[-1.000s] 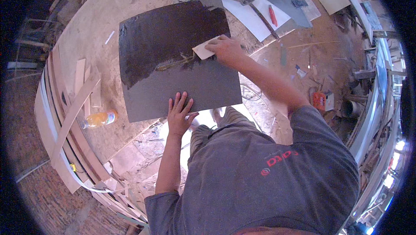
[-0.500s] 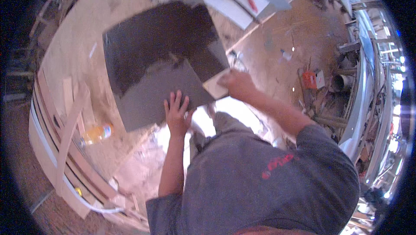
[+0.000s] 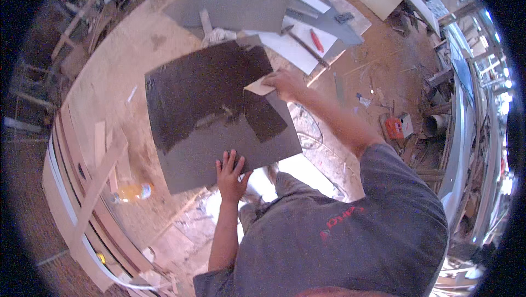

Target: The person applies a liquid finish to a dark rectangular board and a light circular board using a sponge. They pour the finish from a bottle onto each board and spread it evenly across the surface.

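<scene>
A grey rectangular sheet lies on the wooden worktop, its far part covered with a dark, wet-looking coating. The coating's near edge is ragged, and a dark strip runs down the right side. My left hand rests on the bare near edge of the sheet with fingers spread. Pinched in my right hand is a pale flat spreader, tilted against the coated surface near the sheet's right edge. My fingers partly hide the spreader.
Grey offcuts, a white sheet and a red-handled tool lie beyond. An orange-filled bottle lies at left, near wooden strips. On the right are an orange-and-white box and a pipe.
My right hand has moved the spreader away from the near right corner, farther up the sheet. Dark coating now covers more of the right side. My left hand still rests on the near edge.
</scene>
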A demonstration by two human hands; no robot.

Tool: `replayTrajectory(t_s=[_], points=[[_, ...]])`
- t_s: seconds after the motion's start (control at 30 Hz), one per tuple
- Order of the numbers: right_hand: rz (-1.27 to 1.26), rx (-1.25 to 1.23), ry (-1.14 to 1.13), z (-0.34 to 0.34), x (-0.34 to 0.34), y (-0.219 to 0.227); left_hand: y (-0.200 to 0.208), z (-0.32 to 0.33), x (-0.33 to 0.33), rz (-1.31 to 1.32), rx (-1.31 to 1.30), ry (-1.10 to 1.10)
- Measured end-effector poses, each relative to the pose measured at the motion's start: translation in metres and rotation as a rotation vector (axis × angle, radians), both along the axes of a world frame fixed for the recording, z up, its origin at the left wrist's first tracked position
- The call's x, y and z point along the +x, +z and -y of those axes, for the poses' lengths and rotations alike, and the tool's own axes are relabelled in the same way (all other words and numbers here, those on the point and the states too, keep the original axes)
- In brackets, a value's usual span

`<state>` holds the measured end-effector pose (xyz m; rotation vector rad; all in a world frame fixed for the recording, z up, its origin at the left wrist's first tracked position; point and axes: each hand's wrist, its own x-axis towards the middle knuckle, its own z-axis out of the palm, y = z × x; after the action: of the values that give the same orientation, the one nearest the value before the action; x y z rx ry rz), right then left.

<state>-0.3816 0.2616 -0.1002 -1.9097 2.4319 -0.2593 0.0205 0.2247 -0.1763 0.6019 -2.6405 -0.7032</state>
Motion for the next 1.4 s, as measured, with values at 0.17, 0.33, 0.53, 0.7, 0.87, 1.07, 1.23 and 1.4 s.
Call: replayTrajectory(t_s=[0.17,0.33,0.53,0.7,0.87,1.07,1.23,1.4], points=[[-0.072,0.391,0.092,-0.011,0.018,0.034,0.006,-0.001,0.005,0.018,0.012,0.04],[0.031,0.228,0.064,0.02,-0.016,0.048,0.008,-0.001,0.0,0.018,0.023,0.017],[-0.095,0.433,0.15,0.016,-0.01,0.026,0.012,-0.001,0.002,0.028,0.034,0.042],[-0.076,0.588,0.146,-0.05,-0.022,0.059,0.015,0.0,-0.002,0.052,0.032,0.036],[0.047,0.258,0.114,0.01,-0.046,0.057,0.013,-0.002,-0.004,0.044,0.024,0.043],[0.029,0.387,0.05,0.06,-0.063,0.05,0.013,-0.003,0.003,0.095,0.034,0.057],[-0.098,0.441,0.086,0.07,-0.057,0.045,0.015,0.0,0.0,0.107,0.03,0.046],[-0.169,0.618,0.223,-0.004,-0.05,0.055,0.013,0.001,-0.001,0.072,0.011,0.039]])
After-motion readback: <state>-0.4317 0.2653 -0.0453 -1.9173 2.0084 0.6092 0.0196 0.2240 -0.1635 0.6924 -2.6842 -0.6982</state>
